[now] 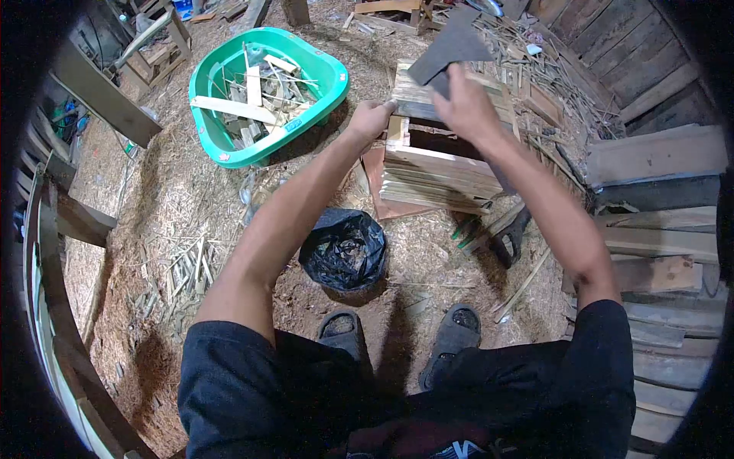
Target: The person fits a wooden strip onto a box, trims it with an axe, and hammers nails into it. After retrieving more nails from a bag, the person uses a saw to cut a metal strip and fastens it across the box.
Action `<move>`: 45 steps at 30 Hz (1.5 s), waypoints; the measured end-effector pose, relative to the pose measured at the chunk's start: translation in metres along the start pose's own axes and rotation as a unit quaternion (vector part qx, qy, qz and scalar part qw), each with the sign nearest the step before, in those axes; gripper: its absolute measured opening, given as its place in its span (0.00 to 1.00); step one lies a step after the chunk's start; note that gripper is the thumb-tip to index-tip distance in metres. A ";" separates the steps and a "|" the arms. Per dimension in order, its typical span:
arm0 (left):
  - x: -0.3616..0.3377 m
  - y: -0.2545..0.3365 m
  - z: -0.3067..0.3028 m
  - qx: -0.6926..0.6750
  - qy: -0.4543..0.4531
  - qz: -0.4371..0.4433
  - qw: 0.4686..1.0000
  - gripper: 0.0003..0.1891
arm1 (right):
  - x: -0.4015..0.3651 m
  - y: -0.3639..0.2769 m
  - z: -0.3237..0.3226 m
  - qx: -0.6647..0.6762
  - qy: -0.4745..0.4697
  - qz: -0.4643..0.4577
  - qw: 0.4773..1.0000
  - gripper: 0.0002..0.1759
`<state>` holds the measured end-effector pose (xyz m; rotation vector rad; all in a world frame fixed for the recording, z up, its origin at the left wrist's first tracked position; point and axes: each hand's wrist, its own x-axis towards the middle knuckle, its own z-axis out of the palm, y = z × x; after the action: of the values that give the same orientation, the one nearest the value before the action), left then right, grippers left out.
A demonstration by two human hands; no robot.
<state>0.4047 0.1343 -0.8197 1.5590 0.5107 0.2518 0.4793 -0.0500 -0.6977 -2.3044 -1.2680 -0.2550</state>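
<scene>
My right hand (468,107) is closed around the short grip of a dark grey, broad flat-bladed tool (453,47), raised over a wooden crate-like block (436,177). That block is built of stacked pale slats and has a dark opening in its top. At its far left corner, my left hand (372,119) is closed on the end of a weathered wooden slat (415,109) lying across the top. Part of the slat is hidden behind my right hand. Beneath the block lies a reddish-brown board (375,182).
A green plastic tub (205,126) of wood scraps stands at the far left. Nearer my feet is a container lined with a black plastic bag (375,246). A black tool handle (511,243) lies right of the block. Planks (657,241) are stacked along the right; shavings cover the floor.
</scene>
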 end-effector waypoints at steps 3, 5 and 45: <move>-0.005 0.006 0.001 -0.006 -0.002 -0.001 1.000 0.20 | -0.007 -0.007 0.008 -0.038 -0.098 -0.009 0.994 0.23; -0.015 0.013 0.003 -0.026 0.002 0.001 1.000 0.20 | 0.000 -0.002 0.005 -0.021 -0.050 -0.003 0.999 0.23; -0.038 0.024 0.014 0.221 0.171 0.257 0.925 0.14 | 0.000 0.033 0.034 0.038 -0.037 0.025 0.998 0.27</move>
<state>0.3821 0.1044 -0.7911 2.0952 0.4347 0.8732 0.5043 -0.0476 -0.7377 -2.2965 -1.2306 -0.1043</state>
